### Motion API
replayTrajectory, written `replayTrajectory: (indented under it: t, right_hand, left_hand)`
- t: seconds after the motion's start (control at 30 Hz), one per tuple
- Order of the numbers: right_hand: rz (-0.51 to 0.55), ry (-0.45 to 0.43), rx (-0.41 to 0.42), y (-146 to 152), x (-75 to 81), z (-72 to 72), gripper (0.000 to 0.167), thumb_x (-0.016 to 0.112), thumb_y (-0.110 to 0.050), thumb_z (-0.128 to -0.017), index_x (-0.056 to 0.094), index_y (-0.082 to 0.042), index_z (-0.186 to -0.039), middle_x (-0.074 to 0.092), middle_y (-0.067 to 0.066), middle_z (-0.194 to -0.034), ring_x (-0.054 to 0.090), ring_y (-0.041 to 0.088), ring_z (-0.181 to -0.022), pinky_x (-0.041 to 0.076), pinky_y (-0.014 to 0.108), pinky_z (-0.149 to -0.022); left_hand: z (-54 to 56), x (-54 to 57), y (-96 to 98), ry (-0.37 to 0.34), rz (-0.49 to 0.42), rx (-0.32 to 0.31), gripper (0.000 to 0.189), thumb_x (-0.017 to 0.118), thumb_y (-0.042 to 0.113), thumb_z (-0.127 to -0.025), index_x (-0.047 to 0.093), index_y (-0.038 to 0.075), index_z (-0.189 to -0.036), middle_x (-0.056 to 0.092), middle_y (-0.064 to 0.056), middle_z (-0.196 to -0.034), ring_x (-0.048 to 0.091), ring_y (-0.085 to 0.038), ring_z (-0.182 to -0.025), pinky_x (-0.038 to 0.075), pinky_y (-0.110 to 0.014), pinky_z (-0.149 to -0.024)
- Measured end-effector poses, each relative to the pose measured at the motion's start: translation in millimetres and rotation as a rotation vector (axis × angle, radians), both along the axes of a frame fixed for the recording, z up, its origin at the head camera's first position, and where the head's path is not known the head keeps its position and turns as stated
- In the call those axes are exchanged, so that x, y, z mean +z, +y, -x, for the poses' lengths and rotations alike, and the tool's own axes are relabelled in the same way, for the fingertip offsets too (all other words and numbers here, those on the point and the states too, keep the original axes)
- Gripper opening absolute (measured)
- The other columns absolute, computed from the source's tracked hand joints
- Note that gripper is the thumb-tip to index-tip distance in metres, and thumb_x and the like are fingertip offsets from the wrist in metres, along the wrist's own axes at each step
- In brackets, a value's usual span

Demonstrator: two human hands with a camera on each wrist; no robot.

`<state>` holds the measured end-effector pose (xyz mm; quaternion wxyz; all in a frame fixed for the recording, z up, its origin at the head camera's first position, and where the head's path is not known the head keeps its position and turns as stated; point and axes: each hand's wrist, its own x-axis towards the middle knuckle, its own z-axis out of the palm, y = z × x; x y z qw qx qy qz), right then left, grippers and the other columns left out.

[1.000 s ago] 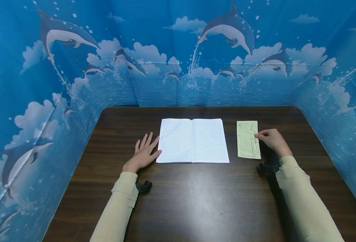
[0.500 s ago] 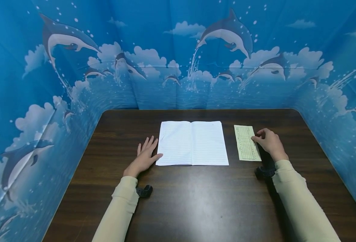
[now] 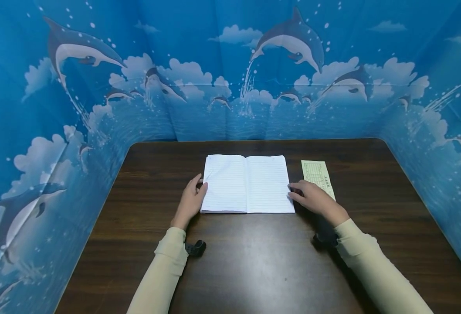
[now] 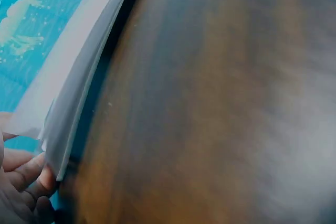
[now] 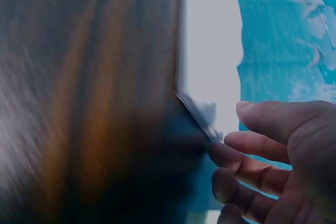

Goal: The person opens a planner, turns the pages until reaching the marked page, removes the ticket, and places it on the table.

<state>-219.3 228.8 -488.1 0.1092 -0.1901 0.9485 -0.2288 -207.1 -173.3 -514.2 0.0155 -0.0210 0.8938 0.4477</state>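
Observation:
An open lined notebook (image 3: 226, 185) lies on the dark wooden table. My left hand (image 3: 190, 203) holds its left edge, fingers curled at the side. In the left wrist view, the fingers (image 4: 31, 174) are at the corner of the notebook's slightly spread pages (image 4: 65, 87). My right hand (image 3: 314, 199) is at the notebook's right edge; in the right wrist view the thumb (image 5: 268, 119) stands apart above, the other fingertips right at the corner. A pale green printed slip (image 3: 316, 172) lies to the right, partly hidden by my right hand.
The wooden table (image 3: 254, 266) reaches back to a blue curtain (image 3: 199, 117) printed with dolphins, which surrounds it on the far side and both flanks. A black strap device (image 3: 196, 248) sits at my left wrist, another (image 3: 324, 241) at my right.
My right hand has let go of the green slip and moved left to the notebook's right edge. My left hand's fingers, spread flat before, have curled at the left edge.

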Motion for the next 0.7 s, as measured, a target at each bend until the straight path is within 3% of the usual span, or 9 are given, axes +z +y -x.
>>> replayTrajectory:
  t: [0.1,0.3,0.5,0.7]
  right_hand:
    - [-0.025,-0.016,0.003,-7,-3.2,-3.2,0.05,0.063,-0.026,-0.105,0.06,0.007,-0.142,0.068,0.026,-0.123,0.063,0.025,-0.092,0.056,0.043,-0.082]
    - [0.004,-0.031,-0.058,-7,-5.1,-5.0,0.054,0.063,-0.025,-0.105,0.055,0.011,-0.144,0.066,0.018,-0.102,0.053,0.02,-0.074,0.044,0.031,-0.063]
    - [0.017,-0.036,-0.074,-8,-7.4,-4.9,0.054,0.062,-0.024,-0.105,0.054,0.012,-0.145,0.065,0.018,-0.1,0.052,0.02,-0.073,0.043,0.031,-0.064]
    - [-0.003,-0.01,-0.054,-12,-10.6,-4.4,0.054,0.061,-0.024,-0.106,0.053,0.01,-0.146,0.065,0.021,-0.106,0.053,0.02,-0.075,0.045,0.033,-0.067]
  left_hand:
    - [4.1,1.1,2.3,-0.008,-0.035,0.022,0.058,0.049,0.032,-0.111,0.039,0.001,-0.159,0.065,-0.017,-0.123,0.051,-0.017,-0.075,0.044,-0.032,-0.078]
    - [10.7,3.6,-1.1,-0.01,-0.093,-0.018,0.052,0.054,0.027,-0.11,0.048,0.0,-0.154,0.062,-0.008,-0.087,0.042,-0.014,-0.058,0.041,-0.028,-0.061]
    - [14.2,19.2,1.5,0.033,-0.114,-0.008,0.048,0.057,0.024,-0.108,0.055,0.001,-0.149,0.064,-0.008,-0.084,0.049,-0.017,-0.063,0.043,-0.029,-0.064]
    - [18.1,53.7,16.9,0.089,-0.091,-0.017,0.043,0.058,0.022,-0.106,0.06,0.003,-0.144,0.068,-0.012,-0.088,0.057,-0.02,-0.068,0.046,-0.03,-0.063]
